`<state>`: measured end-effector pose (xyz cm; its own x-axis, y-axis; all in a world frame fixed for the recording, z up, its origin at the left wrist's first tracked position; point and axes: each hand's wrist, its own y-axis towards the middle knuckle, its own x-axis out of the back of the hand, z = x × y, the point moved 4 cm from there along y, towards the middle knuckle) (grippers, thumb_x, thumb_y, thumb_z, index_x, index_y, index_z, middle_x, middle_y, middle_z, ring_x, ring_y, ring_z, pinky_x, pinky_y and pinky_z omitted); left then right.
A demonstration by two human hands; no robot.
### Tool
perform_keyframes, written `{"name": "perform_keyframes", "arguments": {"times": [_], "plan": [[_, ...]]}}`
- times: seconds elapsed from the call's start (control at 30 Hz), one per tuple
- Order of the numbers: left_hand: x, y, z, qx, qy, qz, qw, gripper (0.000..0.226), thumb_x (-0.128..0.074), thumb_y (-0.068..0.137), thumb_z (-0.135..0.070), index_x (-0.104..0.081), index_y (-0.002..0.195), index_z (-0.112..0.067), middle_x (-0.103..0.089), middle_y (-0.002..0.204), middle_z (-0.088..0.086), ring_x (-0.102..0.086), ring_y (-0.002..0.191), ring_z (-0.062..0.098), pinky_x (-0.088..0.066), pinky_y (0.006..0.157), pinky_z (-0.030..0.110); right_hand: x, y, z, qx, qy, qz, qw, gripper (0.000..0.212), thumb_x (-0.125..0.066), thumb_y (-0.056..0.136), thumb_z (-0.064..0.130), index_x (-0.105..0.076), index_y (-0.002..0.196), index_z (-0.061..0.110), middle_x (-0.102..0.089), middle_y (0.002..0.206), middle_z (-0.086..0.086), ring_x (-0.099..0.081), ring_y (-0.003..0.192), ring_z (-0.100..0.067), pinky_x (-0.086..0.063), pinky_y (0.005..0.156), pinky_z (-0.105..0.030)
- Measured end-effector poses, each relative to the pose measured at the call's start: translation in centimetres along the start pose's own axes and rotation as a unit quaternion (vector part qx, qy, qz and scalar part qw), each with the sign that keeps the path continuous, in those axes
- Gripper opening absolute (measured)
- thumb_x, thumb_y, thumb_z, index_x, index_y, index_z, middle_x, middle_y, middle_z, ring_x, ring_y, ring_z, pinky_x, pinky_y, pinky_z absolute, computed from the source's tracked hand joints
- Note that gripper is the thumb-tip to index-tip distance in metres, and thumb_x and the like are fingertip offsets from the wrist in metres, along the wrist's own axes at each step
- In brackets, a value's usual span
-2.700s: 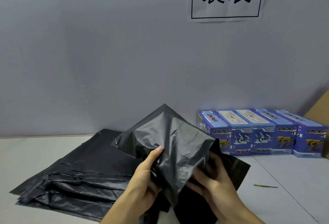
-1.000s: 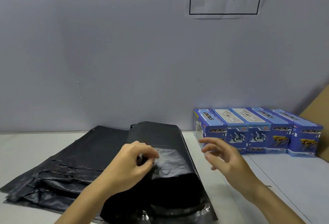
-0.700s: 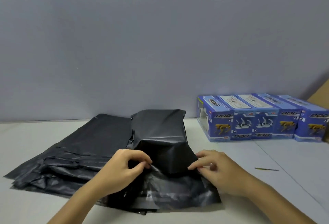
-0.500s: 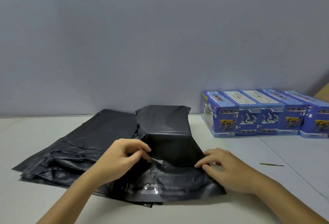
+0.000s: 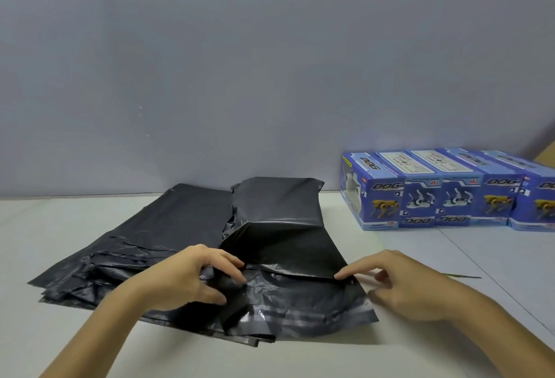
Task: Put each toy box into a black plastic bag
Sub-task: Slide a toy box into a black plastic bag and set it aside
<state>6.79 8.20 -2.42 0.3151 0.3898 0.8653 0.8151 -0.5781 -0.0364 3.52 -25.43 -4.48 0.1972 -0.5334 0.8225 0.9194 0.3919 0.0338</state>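
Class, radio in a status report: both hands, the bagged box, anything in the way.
Left hand pinching the bag flap; right hand open, fingertip on the fold. Bagged box on the table, flap unsealed. Five toy boxes wait right. Nothing obstructing.

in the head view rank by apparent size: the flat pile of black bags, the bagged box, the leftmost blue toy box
1. flat pile of black bags
2. bagged box
3. leftmost blue toy box, though it lies farther from the camera, so its true rank is unsure.
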Motion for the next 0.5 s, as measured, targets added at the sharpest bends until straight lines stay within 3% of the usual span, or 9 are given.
{"name": "perform_keyframes", "arguments": {"times": [0.07, 0.2, 0.27, 0.4, 0.5], "plan": [[-0.08, 0.2, -0.16, -0.001, -0.016, -0.004, 1.0, 0.03, -0.085, 0.076, -0.028, -0.076, 0.092, -0.051, -0.056, 0.123, -0.04, -0.048, 0.119, -0.018, -0.036, 0.107, 0.017, -0.11, -0.08, 0.3, 0.018, 0.029, 0.02, 0.999, 0.056, -0.068, 0.088, 0.013, -0.064, 0.11, 0.065, -0.054, 0.121, 0.043, -0.044, 0.119, 0.021, -0.035, 0.097, 0.001], [0.46, 0.27, -0.57, -0.007, -0.07, -0.052, 0.996, 0.015, -0.082, 0.08, -0.024, -0.08, 0.079, -0.038, -0.067, 0.113, -0.031, -0.059, 0.112, -0.01, -0.043, 0.107, 0.027, -0.48, 0.19, 0.43, 0.02, 0.007, 0.028, 0.999, 0.05, -0.067, 0.087, 0.012, -0.071, 0.098, 0.06, -0.038, 0.132, 0.042, -0.043, 0.126, 0.014, -0.035, 0.109, -0.012], [0.64, 0.07, -0.74, -0.006, -0.081, -0.052, 0.995, 0.02, -0.08, 0.082, -0.02, -0.078, 0.085, -0.039, -0.068, 0.113, -0.03, -0.058, 0.115, -0.01, -0.04, 0.109, 0.026, -0.54, 0.3, 0.58, 0.022, 0.01, 0.023, 0.999, 0.047, -0.067, 0.088, 0.011, -0.073, 0.094, 0.057, -0.035, 0.133, 0.041, -0.042, 0.126, 0.015, -0.036, 0.11, -0.015], [0.33, -0.44, -0.33, 0.008, -0.025, -0.028, 0.999, 0.059, -0.075, 0.085, -0.01, -0.062, 0.115, -0.059, -0.056, 0.126, -0.039, -0.046, 0.124, -0.014, -0.033, 0.11, 0.018, -0.67, 0.23, 0.81, 0.028, 0.027, 0.021, 0.999, 0.046, -0.066, 0.085, 0.008, -0.076, 0.09, 0.053, -0.035, 0.132, 0.043, -0.04, 0.122, 0.021, -0.036, 0.107, -0.011], [0.16, -0.34, -0.32, 0.01, -0.001, 0.001, 1.0, 0.044, -0.075, 0.084, -0.012, -0.068, 0.102, -0.052, -0.054, 0.126, -0.039, -0.045, 0.124, -0.014, -0.033, 0.114, 0.026, -0.7, 0.24, 1.02, 0.029, 0.035, 0.018, 0.999, 0.041, -0.067, 0.088, 0.011, -0.077, 0.087, 0.051, -0.036, 0.131, 0.044, -0.038, 0.12, 0.024, -0.035, 0.099, -0.002]]}}
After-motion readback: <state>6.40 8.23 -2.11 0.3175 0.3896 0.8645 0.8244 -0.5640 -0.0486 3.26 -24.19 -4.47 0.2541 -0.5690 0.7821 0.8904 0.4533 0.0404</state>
